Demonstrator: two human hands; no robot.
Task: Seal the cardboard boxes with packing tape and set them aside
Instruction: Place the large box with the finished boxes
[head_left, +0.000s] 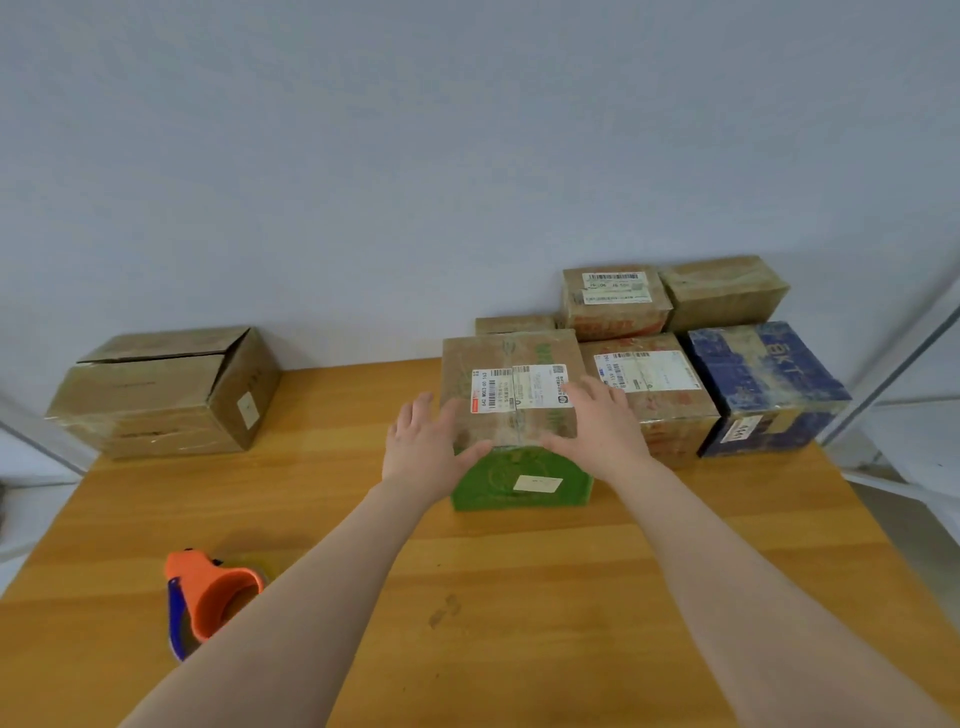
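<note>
Left hand (423, 447) and right hand (597, 426) are both on the box (511, 395), one at each near top corner. Fingers are pretty much straight and spread, laid flat against the cardboard, and both thumbs point inward along the front top edge. So it's held between the palms, not pinched. The box sits on the desk (519, 597) right between the hands. Its top is brown and taped over, with white labels (519, 391) across the seam, and its front face below the thumbs is green with a small white sticker.

Just past the right hand there's a brown box (654, 400) touching the held one, or as good as, and a blue box (763, 384) beyond that. Behind those, further from the hands and against the wall (467, 156), are a few more brown ones (613, 296). All of them look closed.

Way off to the outside of the left hand, at the far desk edge, is an open box (166, 389) with its top flaps not fully down and a gap showing. The dispenser (213, 597), orange with a blue handle, lies on the desk close to me, beside the left forearm and well apart from both hands.
</note>
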